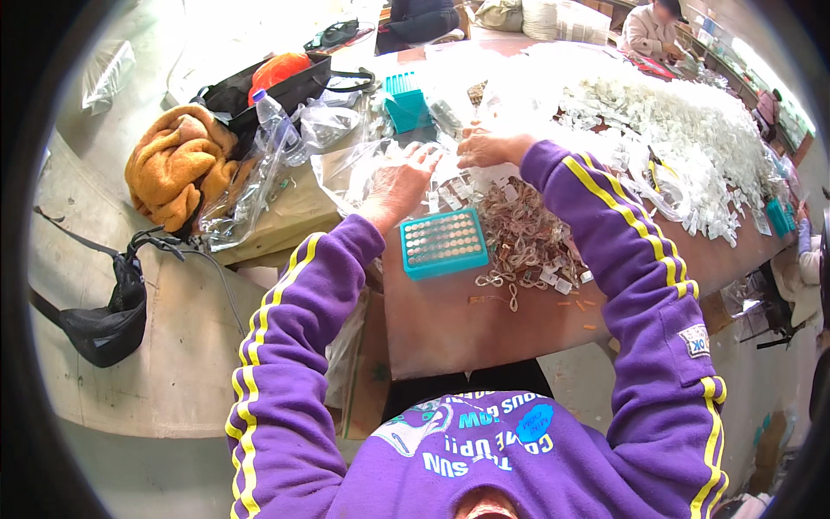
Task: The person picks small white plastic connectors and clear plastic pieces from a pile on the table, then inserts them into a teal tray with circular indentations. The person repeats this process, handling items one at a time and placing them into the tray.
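Note:
My left hand (pixel 403 180) reaches over the table with its fingers stretched out, beside a clear plastic bag (pixel 339 177). Just right of it, my right hand (pixel 491 145) has its fingers bent together; what they hold, if anything, is hidden by glare. Below my hands stands a teal tray (pixel 445 270) with rows of round, silvery pieces. Small white tags lie between the tray and my hands. A loose heap of beige and brownish looped cords (pixel 523 221), some with white tags, lies to the right of the tray, under my right forearm.
A large pile of small clear packets (pixel 683 130) covers the table's right side. Another teal holder (pixel 406 108) stands at the back. An orange-brown cloth (pixel 177 164), a bottle (pixel 272 112) and a black bag (pixel 320 80) are at left. A person (pixel 650 36) sits far right.

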Demonstrator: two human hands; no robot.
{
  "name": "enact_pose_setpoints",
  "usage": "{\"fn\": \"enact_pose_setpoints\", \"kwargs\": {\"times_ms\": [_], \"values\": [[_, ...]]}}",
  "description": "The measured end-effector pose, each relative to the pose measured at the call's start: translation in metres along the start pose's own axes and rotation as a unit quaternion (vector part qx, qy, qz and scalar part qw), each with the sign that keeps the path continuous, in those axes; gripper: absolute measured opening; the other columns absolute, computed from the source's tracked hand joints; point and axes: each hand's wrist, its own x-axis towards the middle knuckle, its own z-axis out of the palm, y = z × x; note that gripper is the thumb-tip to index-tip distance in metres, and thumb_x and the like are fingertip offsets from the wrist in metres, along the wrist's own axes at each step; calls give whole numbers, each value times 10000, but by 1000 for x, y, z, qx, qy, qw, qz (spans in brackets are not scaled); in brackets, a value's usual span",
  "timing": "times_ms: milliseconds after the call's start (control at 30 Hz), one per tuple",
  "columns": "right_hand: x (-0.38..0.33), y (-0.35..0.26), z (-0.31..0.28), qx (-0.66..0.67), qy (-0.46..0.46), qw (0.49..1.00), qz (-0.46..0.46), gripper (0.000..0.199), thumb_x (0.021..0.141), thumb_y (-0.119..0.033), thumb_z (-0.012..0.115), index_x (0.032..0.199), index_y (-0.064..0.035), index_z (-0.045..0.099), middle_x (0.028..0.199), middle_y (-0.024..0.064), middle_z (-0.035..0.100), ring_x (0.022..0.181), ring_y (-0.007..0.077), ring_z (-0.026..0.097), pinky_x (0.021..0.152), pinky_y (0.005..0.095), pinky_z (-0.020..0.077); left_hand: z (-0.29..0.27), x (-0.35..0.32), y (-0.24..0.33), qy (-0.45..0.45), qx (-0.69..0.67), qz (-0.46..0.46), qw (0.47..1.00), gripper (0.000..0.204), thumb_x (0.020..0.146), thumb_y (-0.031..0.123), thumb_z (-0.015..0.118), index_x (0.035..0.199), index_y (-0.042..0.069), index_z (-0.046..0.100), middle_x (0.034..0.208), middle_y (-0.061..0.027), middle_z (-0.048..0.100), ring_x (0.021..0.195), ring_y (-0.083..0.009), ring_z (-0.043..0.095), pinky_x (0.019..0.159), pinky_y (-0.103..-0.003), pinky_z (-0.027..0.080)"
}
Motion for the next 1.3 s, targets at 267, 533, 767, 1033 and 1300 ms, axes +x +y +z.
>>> {"fn": "enact_pose_setpoints", "kwargs": {"times_ms": [267, 533, 767, 1033, 1300], "values": [[-50, 27, 13, -4, 146, 985, -89, 266, 887, -380, 609, 1005, -155, 689, 1012, 77, 596, 1027, 267, 545, 865, 458, 407, 9, -17, -38, 29, -137, -59, 988, 321, 865, 159, 622, 1181, 129, 668, 1052, -120, 690, 914, -300, 663, 755, -407, 529], [-52, 24, 12, -8, 144, 970, -198, 273, 820, -409, 601, 952, -200, 716, 944, 59, 624, 990, 265, 565, 840, 473, 420, 4, 25, -72, 103, -268, -138, 948, 240, 956, 211, 587, 1114, 57, 681, 854, -233, 660, 785, -369, 669, 676, -384, 511], [-57, -14, -2, -88, 89, 984, -129, 371, 889, -497, 571, 1023, -181, 712, 964, 23, 648, 1096, 227, 571, 987, 512, 362, 17, 49, -63, 14, -440, -152, 885, 254, 991, 89, 525, 1205, 50, 656, 1037, -65, 719, 934, -135, 675, 822, -279, 543], [-25, -57, 1, -133, 363, 915, -113, 128, 793, -219, 665, 823, -94, 670, 802, 60, 629, 820, 246, 663, 726, 371, 531, 1, 67, -83, 1, -484, -132, 865, 244, 996, 119, 528, 1178, 34, 667, 940, -64, 724, 832, -111, 649, 759, -268, 531], [132, -50, 71, -37, -4, 998, 55, 397, 803, -426, 656, 1099, -166, 702, 1107, 103, 671, 1053, 303, 627, 882, 489, 482, 10, 73, -85, 107, -350, -116, 924, 249, 980, 193, 513, 1158, 129, 676, 874, -130, 721, 778, -229, 718, 661, -351, 526]]}}
